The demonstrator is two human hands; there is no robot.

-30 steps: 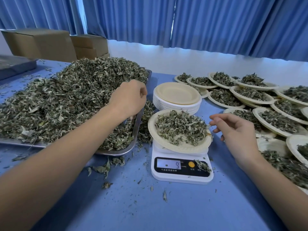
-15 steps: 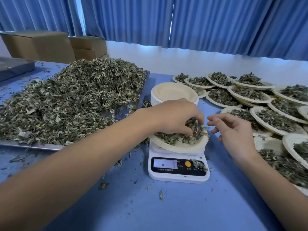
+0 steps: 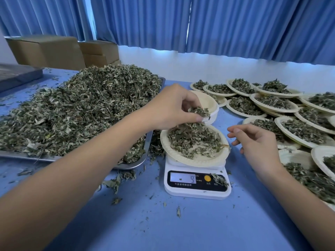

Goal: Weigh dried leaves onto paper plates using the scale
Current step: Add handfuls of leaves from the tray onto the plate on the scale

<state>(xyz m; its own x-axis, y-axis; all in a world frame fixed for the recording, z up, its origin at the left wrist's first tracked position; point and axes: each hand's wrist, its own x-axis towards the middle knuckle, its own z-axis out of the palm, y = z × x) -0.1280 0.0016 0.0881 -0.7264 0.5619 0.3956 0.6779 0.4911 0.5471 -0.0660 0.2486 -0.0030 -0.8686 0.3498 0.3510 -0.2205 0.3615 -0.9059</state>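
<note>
Nearest the camera, the blue table (image 3: 181,230) is scattered with loose bits of leaf, and both bare forearms reach in over it from the lower corners. A white scale (image 3: 197,186) stands on the table in the middle, its display showing a 9 and a few leaf scraps lying on its black front panel. On the scale sits a paper plate (image 3: 192,161), which carries a loose portion of leaves (image 3: 194,140). The right hand (image 3: 261,144) hovers just to the right of this plate, fingers loosely bent and spread, holding nothing and not touching the plate. The left hand (image 3: 172,107) is above the plate's far edge, thumb and fingertips closed together on a small clump of leaves (image 3: 199,111). To the left of the scale lies a metal tray (image 3: 134,165) piled high with a big heap of dried leaves (image 3: 78,109), some spilling over its near right corner. Just behind the weighing plate, partly hidden by the left hand, is a stack of empty plates (image 3: 211,105). To the right and farther back, many filled plates (image 3: 272,103) overlap one another across the table. At the far left stand cardboard boxes (image 3: 47,51) and a gray tray (image 3: 18,75), with blue curtains (image 3: 217,24) hanging along the white wall behind.
</note>
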